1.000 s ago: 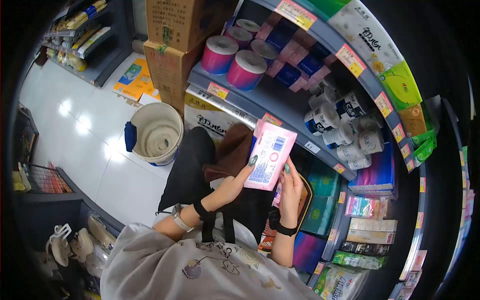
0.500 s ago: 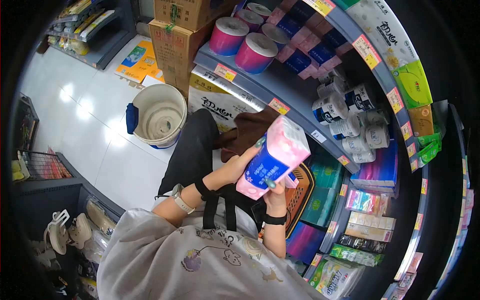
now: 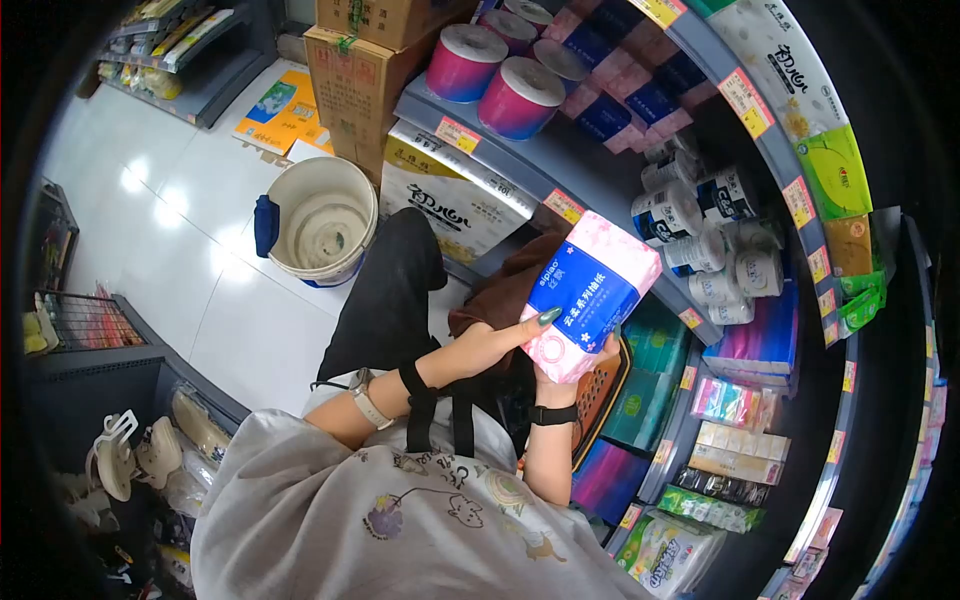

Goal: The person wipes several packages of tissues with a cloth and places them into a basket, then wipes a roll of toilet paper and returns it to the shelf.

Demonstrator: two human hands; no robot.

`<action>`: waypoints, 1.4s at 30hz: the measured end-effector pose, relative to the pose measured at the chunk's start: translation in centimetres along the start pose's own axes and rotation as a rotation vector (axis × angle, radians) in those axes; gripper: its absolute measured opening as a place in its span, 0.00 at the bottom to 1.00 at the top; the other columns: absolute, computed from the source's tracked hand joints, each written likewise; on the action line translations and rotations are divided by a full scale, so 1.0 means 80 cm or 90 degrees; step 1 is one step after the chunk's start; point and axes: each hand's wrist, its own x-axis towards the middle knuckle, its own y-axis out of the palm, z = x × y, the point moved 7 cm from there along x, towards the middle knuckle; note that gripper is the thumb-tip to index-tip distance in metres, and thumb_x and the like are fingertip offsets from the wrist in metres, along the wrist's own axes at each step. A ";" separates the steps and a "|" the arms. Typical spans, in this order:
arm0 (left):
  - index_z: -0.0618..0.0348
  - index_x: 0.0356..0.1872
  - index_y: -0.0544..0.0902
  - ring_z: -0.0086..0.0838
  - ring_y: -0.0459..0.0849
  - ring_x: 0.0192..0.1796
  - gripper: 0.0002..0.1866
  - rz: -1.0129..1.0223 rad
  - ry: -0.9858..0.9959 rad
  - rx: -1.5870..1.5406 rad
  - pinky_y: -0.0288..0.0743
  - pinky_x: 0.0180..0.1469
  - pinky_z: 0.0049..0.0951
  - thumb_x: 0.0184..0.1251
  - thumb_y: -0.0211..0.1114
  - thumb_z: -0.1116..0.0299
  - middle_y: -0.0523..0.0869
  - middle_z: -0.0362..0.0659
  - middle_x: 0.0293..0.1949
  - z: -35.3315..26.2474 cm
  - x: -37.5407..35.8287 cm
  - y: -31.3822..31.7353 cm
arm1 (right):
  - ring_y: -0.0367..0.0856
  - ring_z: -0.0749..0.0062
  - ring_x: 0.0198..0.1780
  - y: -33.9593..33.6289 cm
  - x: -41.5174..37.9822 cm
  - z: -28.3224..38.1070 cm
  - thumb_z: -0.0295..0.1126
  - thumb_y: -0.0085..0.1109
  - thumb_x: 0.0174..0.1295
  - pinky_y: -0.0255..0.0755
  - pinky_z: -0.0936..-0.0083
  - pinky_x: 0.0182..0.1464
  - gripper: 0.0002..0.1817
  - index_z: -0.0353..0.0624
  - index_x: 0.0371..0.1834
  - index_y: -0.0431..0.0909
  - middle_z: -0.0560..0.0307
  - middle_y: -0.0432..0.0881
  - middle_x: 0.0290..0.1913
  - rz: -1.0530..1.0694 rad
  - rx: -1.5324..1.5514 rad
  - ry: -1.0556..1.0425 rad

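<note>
A pink and blue tissue pack (image 3: pixel 590 295) is held in front of my chest, its broad printed face turned up toward the camera. My left hand (image 3: pixel 505 338) grips its lower left edge, the thumb lying on the printed face. Around the lower right end is my right hand (image 3: pixel 580 363), with most of its fingers hidden behind the pack. Brown cloth (image 3: pixel 505 285) lies beyond my left hand, partly covered by the pack.
A white bucket (image 3: pixel 322 220) stands on the tiled floor at left. Cardboard boxes (image 3: pixel 350 100) are stacked behind it. Shelves with paper rolls (image 3: pixel 520 97) and packs curve along the right. Shoes (image 3: pixel 115 455) hang at lower left.
The pack has moved slightly right and turned, so its broad printed face now shows instead of an edge. Both hands have shifted their hold on it.
</note>
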 end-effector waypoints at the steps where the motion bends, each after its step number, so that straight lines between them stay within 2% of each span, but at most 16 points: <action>1: 0.54 0.52 0.71 0.15 0.73 0.40 0.17 0.006 0.023 0.002 0.66 0.43 0.16 0.65 0.47 0.62 0.77 0.37 0.44 -0.007 -0.002 0.001 | 0.70 0.63 0.49 -0.002 -0.002 0.001 0.57 0.46 0.46 0.64 0.66 0.52 0.34 0.44 0.52 0.64 0.54 0.71 0.49 -0.004 0.001 -0.002; 5: 0.53 0.51 0.73 0.15 0.74 0.37 0.15 0.035 -0.036 0.169 0.69 0.41 0.15 0.64 0.49 0.64 0.79 0.34 0.40 -0.012 -0.014 -0.001 | 0.71 0.63 0.47 -0.036 -0.011 -0.010 0.58 0.47 0.47 0.64 0.65 0.51 0.33 0.45 0.50 0.66 0.55 0.72 0.49 -0.054 0.034 0.087; 9: 0.53 0.46 0.77 0.14 0.78 0.36 0.13 0.118 0.167 0.269 0.72 0.39 0.15 0.61 0.54 0.66 0.81 0.36 0.36 -0.019 -0.016 0.002 | 0.71 0.63 0.49 -0.068 -0.030 -0.003 0.56 0.44 0.50 0.67 0.66 0.51 0.33 0.42 0.52 0.63 0.51 0.70 0.50 -0.120 -0.047 0.081; 13: 0.51 0.46 0.76 0.17 0.79 0.35 0.16 0.045 -0.108 0.055 0.72 0.37 0.15 0.58 0.57 0.58 0.81 0.42 0.34 -0.004 -0.014 -0.005 | 0.72 0.62 0.48 -0.041 -0.046 -0.002 0.52 0.47 0.51 0.68 0.69 0.51 0.31 0.40 0.53 0.62 0.48 0.70 0.49 -0.039 -0.088 0.183; 15: 0.46 0.47 0.76 0.19 0.79 0.35 0.15 0.091 0.165 0.303 0.72 0.37 0.15 0.60 0.55 0.57 0.81 0.40 0.33 -0.043 -0.022 0.005 | 0.73 0.61 0.46 -0.047 -0.050 -0.001 0.50 0.45 0.54 0.68 0.65 0.49 0.28 0.39 0.50 0.65 0.48 0.72 0.47 -0.114 -0.127 0.199; 16: 0.43 0.51 0.72 0.22 0.79 0.35 0.16 0.110 0.055 0.363 0.72 0.38 0.16 0.63 0.50 0.59 0.79 0.42 0.37 -0.033 -0.021 0.006 | 0.73 0.61 0.47 -0.050 -0.054 0.001 0.49 0.46 0.53 0.68 0.65 0.50 0.28 0.38 0.51 0.65 0.48 0.72 0.48 -0.174 -0.104 0.218; 20: 0.42 0.57 0.65 0.25 0.79 0.35 0.19 0.140 0.092 0.413 0.72 0.38 0.17 0.65 0.47 0.62 0.77 0.43 0.42 -0.011 -0.014 0.006 | 0.74 0.67 0.45 -0.039 -0.061 0.003 0.40 0.52 0.51 0.68 0.72 0.49 0.25 0.37 0.49 0.66 0.52 0.74 0.45 -0.125 -0.137 0.237; 22: 0.43 0.60 0.59 0.27 0.79 0.34 0.21 0.021 0.466 0.455 0.72 0.38 0.18 0.66 0.43 0.63 0.75 0.44 0.43 -0.042 -0.026 0.003 | 0.74 0.68 0.44 -0.050 -0.070 0.005 0.39 0.53 0.51 0.68 0.73 0.49 0.24 0.36 0.48 0.66 0.53 0.75 0.44 -0.087 -0.194 0.251; 23: 0.49 0.60 0.58 0.26 0.78 0.34 0.21 0.020 0.307 0.635 0.71 0.37 0.18 0.66 0.43 0.63 0.77 0.44 0.39 -0.005 -0.006 -0.012 | 0.75 0.69 0.44 -0.052 -0.074 0.005 0.37 0.53 0.50 0.68 0.74 0.49 0.23 0.35 0.48 0.67 0.53 0.75 0.43 -0.049 -0.253 0.264; 25: 0.57 0.56 0.64 0.22 0.76 0.36 0.21 0.037 0.025 0.362 0.70 0.38 0.18 0.65 0.44 0.59 0.78 0.43 0.37 -0.053 -0.025 -0.011 | 0.75 0.71 0.42 -0.023 -0.070 0.008 0.33 0.54 0.50 0.68 0.77 0.48 0.22 0.33 0.47 0.67 0.54 0.76 0.42 0.005 -0.211 0.289; 27: 0.59 0.53 0.67 0.21 0.76 0.36 0.21 0.016 0.044 0.281 0.70 0.38 0.19 0.65 0.45 0.57 0.78 0.43 0.36 -0.048 -0.017 -0.012 | 0.75 0.73 0.41 -0.026 -0.075 -0.007 0.31 0.54 0.50 0.68 0.79 0.46 0.21 0.33 0.48 0.67 0.54 0.76 0.42 0.037 -0.279 0.494; 31: 0.63 0.44 0.74 0.20 0.76 0.36 0.23 -0.051 0.230 0.190 0.69 0.38 0.20 0.63 0.46 0.52 0.79 0.42 0.35 -0.065 -0.021 -0.006 | 0.73 0.76 0.42 -0.024 -0.060 -0.021 0.29 0.51 0.51 0.67 0.82 0.44 0.26 0.35 0.55 0.59 0.55 0.73 0.44 0.066 -0.447 0.411; 36: 0.63 0.48 0.71 0.18 0.73 0.37 0.23 -0.130 0.056 0.225 0.67 0.41 0.18 0.64 0.46 0.53 0.77 0.42 0.37 -0.023 0.001 -0.023 | 0.76 0.68 0.41 -0.036 -0.062 0.018 0.33 0.50 0.47 0.72 0.73 0.44 0.25 0.35 0.51 0.63 0.50 0.74 0.43 -0.090 -0.286 0.230; 39: 0.63 0.48 0.71 0.17 0.72 0.38 0.21 -0.029 0.102 0.052 0.66 0.41 0.17 0.65 0.45 0.55 0.77 0.40 0.36 -0.035 0.004 -0.006 | 0.73 0.64 0.47 -0.009 -0.051 0.051 0.44 0.49 0.51 0.68 0.70 0.50 0.30 0.36 0.53 0.61 0.49 0.71 0.49 -0.008 -0.269 -0.031; 41: 0.63 0.47 0.72 0.16 0.72 0.37 0.20 -0.013 0.144 -0.022 0.66 0.41 0.17 0.65 0.45 0.56 0.77 0.38 0.35 -0.045 -0.004 0.002 | 0.71 0.66 0.49 -0.008 -0.035 0.047 0.48 0.50 0.50 0.65 0.71 0.51 0.31 0.39 0.54 0.62 0.55 0.71 0.50 -0.043 -0.105 -0.028; 42: 0.62 0.48 0.71 0.16 0.72 0.37 0.19 0.055 0.012 0.238 0.66 0.40 0.17 0.64 0.47 0.58 0.77 0.38 0.35 -0.021 0.000 0.006 | 0.63 0.66 0.57 0.023 -0.031 0.053 0.51 0.40 0.58 0.55 0.68 0.59 0.31 0.41 0.58 0.56 0.53 0.63 0.57 0.033 -0.156 -0.101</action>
